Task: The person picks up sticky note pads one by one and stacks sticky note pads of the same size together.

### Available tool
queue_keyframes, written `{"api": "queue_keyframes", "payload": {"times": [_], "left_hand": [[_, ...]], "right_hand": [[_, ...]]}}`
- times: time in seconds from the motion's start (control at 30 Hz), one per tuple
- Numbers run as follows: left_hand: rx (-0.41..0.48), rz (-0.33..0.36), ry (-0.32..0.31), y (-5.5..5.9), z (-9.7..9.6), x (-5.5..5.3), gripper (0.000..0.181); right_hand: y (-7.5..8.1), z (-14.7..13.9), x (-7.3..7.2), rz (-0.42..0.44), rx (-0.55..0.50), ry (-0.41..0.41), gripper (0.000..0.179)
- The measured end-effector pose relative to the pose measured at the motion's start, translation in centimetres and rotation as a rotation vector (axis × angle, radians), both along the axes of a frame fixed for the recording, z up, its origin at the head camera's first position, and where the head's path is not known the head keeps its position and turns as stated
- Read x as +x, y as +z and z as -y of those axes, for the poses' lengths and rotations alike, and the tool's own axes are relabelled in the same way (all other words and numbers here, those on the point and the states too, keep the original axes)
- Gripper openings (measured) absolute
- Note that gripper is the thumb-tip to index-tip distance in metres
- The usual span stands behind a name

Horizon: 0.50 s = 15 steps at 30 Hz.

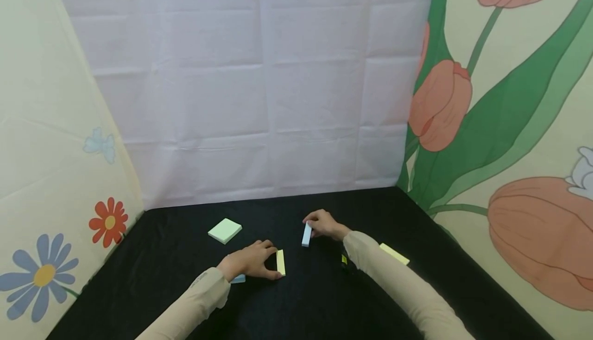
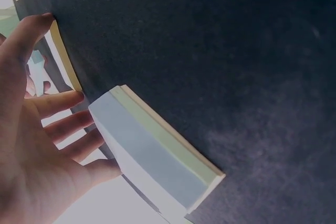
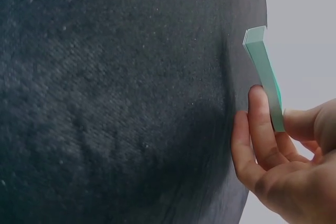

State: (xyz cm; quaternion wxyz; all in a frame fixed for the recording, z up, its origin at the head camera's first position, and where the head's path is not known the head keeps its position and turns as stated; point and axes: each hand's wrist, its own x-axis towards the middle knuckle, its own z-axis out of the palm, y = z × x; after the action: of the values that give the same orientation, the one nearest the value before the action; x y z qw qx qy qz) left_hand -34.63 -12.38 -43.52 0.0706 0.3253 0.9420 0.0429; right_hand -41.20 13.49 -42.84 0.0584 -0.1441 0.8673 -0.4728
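Note:
My left hand (image 1: 252,261) spans a narrow yellow sticky note pad (image 1: 280,263), thumb at one end and index finger at the other. In the left wrist view that yellow pad (image 2: 65,59) shows a pale side, and the other fingers are spread. Close by them lies a layered block of sticky notes (image 2: 152,145), blue and green; only its blue corner (image 1: 238,279) shows past the hand in the head view. Farther right, my right hand (image 1: 324,225) pinches a slim light-blue sticky note pad (image 1: 307,234) between thumb and fingers. It looks greenish and slightly bent in the right wrist view.
A square pale-green pad (image 1: 225,230) lies at the back left of the black tabletop (image 1: 278,216). Beside the right sleeve are a yellow pad (image 1: 394,253) and a small black-and-yellow thing (image 1: 344,261), both partly covered. A white cloth (image 1: 259,98) hangs behind.

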Motion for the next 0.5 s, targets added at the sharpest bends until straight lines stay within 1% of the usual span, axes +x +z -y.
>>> {"api": "queue_keyframes", "payload": {"times": [0.17, 0.33, 0.5], "left_hand": [[-0.005, -0.004, 0.0, 0.2, -0.1, 0.1, 0.072], [-0.012, 0.009, 0.016, 0.1, -0.1, -0.1, 0.074], [-0.017, 0.001, 0.012, 0.0, -0.2, -0.2, 0.075]], "right_hand": [[-0.1, 0.2, 0.0, 0.001, -0.003, 0.026, 0.025], [-0.1, 0.5, 0.4, 0.026, -0.003, 0.056, 0.025], [0.0, 1.0, 0.5, 0.038, -0.003, 0.082, 0.025]]}}
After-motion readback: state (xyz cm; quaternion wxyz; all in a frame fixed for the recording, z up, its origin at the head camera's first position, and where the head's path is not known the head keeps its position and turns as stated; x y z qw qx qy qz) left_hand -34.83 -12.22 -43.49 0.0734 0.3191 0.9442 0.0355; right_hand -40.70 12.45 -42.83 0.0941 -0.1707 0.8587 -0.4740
